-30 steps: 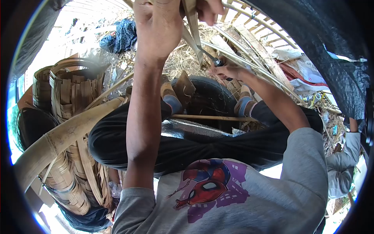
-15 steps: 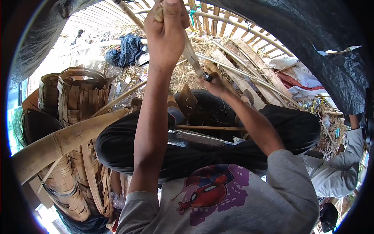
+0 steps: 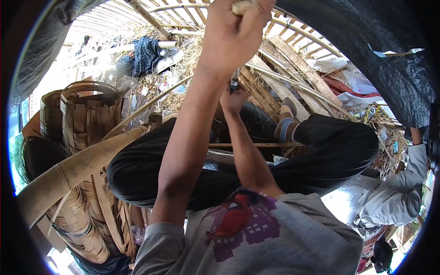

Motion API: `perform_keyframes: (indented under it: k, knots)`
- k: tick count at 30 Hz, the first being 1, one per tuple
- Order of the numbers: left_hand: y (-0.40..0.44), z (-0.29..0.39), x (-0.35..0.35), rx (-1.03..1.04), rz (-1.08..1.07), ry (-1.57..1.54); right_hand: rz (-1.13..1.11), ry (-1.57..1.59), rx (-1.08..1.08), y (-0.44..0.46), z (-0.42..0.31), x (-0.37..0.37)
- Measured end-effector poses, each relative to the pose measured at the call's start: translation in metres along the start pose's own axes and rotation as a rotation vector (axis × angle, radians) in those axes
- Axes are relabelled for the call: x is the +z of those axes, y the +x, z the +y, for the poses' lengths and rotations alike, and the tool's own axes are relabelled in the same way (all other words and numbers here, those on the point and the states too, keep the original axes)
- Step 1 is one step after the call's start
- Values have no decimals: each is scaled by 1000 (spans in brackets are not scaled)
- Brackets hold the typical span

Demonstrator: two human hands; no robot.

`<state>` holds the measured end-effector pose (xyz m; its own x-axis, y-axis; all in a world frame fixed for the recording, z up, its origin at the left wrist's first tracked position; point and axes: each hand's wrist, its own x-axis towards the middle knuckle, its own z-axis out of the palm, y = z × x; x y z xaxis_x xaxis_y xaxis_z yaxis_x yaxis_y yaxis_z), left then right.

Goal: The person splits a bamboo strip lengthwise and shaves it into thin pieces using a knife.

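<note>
At the top of the head view my left hand (image 3: 236, 34) is raised and closed around a pale piece of bamboo (image 3: 241, 7), of which only an end shows between the fingers. Below and behind it, my right hand (image 3: 233, 100) grips the handle of a knife (image 3: 234, 83). The knife points up, and its dark collar shows above my fist. Most of the blade is hidden behind my left hand and wrist, so I cannot tell whether it touches the bamboo.
Woven bamboo baskets (image 3: 89, 112) and a thick bamboo pole (image 3: 68, 172) stand at my left. A thin stick (image 3: 256, 145) crosses before my folded legs. Planks (image 3: 293, 87) and sacks (image 3: 350, 85) lie ahead on the right. Another person's grey sleeve (image 3: 389, 206) is at far right.
My left hand has moved to the right, still holding the bamboo piece. My right hand has come left with the knife, beneath my left wrist. The blade is now mostly covered.
</note>
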<state>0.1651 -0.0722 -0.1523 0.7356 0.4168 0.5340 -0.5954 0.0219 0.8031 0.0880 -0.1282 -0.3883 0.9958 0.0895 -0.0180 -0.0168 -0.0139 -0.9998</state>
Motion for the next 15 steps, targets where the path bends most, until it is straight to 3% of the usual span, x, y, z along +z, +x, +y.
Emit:
perform_keyframes:
  k: [4,6,7,8,10,11,15]
  knots:
    - [5,11,-10,-130,11,143,102,73,100,-7,-1,7]
    - [9,10,-36,9,-24,240,-291,-195,108,-1,-19,-18]
    - [10,18,-40,13,-25,237,-502,-174,203,8,-30,-31]
    - [11,21,-43,22,-26,234,-501,-175,193,18,-28,-39]
    - [9,26,-47,-5,-97,247,-930,217,592,26,-20,-55]
    - [10,26,-46,3,-97,245,-990,388,649,30,-29,-57]
    - [12,26,-43,4,-88,264,-956,367,642,33,-26,-52]
